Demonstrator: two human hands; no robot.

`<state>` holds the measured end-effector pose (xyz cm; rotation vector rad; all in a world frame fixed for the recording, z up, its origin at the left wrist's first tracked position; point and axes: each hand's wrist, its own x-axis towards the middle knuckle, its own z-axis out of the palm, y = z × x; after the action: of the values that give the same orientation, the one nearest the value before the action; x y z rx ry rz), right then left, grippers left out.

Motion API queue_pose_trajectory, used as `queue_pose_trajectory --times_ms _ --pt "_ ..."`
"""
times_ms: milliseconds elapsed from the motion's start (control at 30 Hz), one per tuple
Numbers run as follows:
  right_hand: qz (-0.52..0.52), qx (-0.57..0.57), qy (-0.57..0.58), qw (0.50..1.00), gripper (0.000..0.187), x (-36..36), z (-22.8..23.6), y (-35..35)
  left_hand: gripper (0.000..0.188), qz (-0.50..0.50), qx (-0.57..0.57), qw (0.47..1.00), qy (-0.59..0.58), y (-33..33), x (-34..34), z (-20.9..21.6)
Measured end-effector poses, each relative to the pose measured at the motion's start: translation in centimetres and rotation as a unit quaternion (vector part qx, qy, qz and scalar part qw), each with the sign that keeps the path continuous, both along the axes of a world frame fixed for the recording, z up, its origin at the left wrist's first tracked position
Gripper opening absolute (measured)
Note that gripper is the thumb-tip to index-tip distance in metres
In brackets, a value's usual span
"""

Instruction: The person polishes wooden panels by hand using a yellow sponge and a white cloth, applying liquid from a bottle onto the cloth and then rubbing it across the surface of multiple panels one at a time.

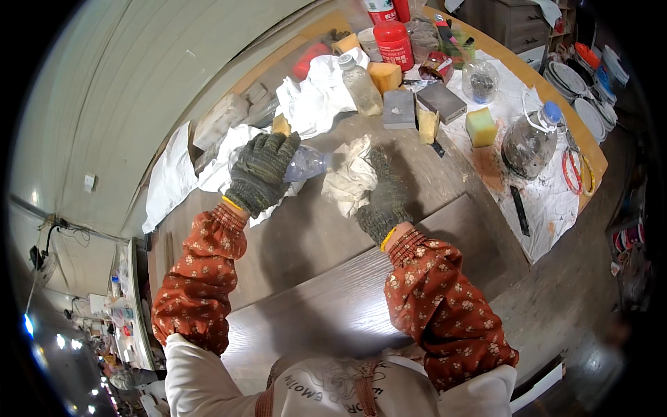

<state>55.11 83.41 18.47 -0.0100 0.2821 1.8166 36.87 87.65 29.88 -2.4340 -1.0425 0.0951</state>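
My left hand [260, 171], in a dark knitted work glove, is wrapped round a clear plastic bottle [306, 164]. The bottle lies on its side in the air, its neck pointing right toward a crumpled off-white cloth [349, 176]. My right hand [384, 197], gloved the same way, grips that cloth from its right side. The bottle's mouth is very near the cloth; whether they touch I cannot tell. Below both hands lies a grey-brown wood-grain board [319, 306] with a smooth sheen.
Across the back stand an upright clear bottle [363, 87], a red can [393, 44], grey blocks [399, 110] and a yellow-green sponge [481, 127]. On the right, a large jug with a blue cap [531, 139] and a black strip-like tool [520, 210] rest on stained white sheeting. White rags [316, 97] lie behind my left hand.
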Motion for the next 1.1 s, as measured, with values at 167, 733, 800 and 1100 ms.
queue_pose_trajectory --times_ms 167,733,800,1100 --pt "0.027 0.098 0.024 0.995 0.029 -0.5 -1.9 0.5 0.048 -0.102 0.057 0.99 0.076 0.1 0.7 1.8" --pt "0.095 -0.009 0.265 0.959 0.03 -0.9 -4.8 1.6 0.044 -0.031 0.057 0.967 0.247 -0.5 2.9 4.7" --pt "0.062 -0.065 0.082 0.993 0.026 -0.4 -1.4 0.3 0.047 -0.012 0.018 0.981 0.195 -1.5 3.2 4.6" --pt "0.021 0.03 -0.116 0.993 0.037 0.6 -1.7 0.1 0.067 0.017 -0.162 0.981 -0.101 2.6 4.3 1.2"
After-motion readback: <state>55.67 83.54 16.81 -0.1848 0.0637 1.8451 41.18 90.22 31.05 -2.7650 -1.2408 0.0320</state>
